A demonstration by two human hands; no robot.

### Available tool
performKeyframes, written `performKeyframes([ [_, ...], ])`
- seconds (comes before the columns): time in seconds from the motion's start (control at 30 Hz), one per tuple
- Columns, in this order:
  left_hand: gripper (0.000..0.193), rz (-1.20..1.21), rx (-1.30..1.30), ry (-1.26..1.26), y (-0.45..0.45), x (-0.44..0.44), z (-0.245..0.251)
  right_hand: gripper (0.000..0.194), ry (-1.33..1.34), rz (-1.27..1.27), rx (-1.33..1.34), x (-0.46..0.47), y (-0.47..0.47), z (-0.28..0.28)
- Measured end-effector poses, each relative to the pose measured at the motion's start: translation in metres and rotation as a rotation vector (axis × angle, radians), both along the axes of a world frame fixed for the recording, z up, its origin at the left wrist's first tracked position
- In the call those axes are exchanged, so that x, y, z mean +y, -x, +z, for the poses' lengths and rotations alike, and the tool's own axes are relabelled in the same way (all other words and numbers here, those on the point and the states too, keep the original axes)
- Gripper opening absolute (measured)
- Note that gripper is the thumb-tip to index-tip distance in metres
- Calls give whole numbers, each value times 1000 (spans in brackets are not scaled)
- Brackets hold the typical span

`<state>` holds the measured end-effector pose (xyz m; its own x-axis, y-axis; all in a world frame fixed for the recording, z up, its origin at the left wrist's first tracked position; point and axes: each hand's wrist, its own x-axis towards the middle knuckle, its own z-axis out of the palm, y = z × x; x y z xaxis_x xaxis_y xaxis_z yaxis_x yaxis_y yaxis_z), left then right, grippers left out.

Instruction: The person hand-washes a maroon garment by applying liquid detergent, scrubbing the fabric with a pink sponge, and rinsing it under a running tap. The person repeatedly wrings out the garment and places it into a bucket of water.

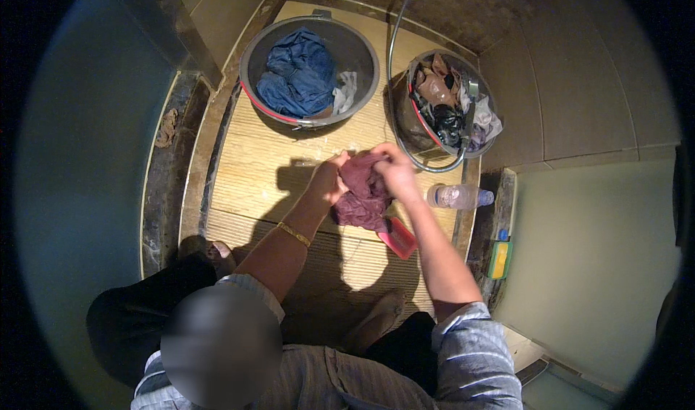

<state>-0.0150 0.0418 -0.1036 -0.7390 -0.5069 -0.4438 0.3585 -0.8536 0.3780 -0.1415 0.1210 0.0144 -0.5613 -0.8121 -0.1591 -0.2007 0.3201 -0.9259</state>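
A crumpled maroon cloth (361, 209) is held in front of me, low over the ribbed tan floor. My left hand (330, 179) grips its left side. At its upper right, my right hand (398, 175) has its fingers curled on the fabric and looks blurred. Partly covered by the cloth's lower corner is a red plastic object (400, 240), whose kind I cannot tell. A clear plastic bottle (456, 196) with a blue cap lies on its side, right of my right hand.
Beyond my hands stands a dark bucket (365, 98) with blue wet fabric (298, 73) inside. Another bucket (402, 111) holds mixed clothes, and a metal shower hose (392, 73) loops over it. Right, a green-and-yellow soap container (499, 259) rests on the ledge; a brown lump (168, 128) lies left.
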Motion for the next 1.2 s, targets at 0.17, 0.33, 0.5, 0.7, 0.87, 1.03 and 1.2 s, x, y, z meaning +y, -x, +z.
performKeyframes([
  [0.17,33,-2,611,62,3,12,-1,25,-3,413,669,-9,-67,15],
  [0.33,50,-50,-179,-101,30,52,34,11,-21,18,621,-16,-21,-3],
  [0.5,33,-79,283,69,16,26,42,14,79,184,686,-8,-40,-30],
  [0.7,20,98,-56,-107,27,62,42,9,-31,-32,549,-13,-20,-31],
  [0.87,31,-159,151,265,35,31,-22,14,-102,184,539,-11,-50,-31],
  [1.03,38,-122,30,26,29,32,-5,12,63,-63,440,-19,-24,-29],
  [1.2,28,-473,-341,596,6,10,113,40,-80,368,-309,15,63,-42],
])
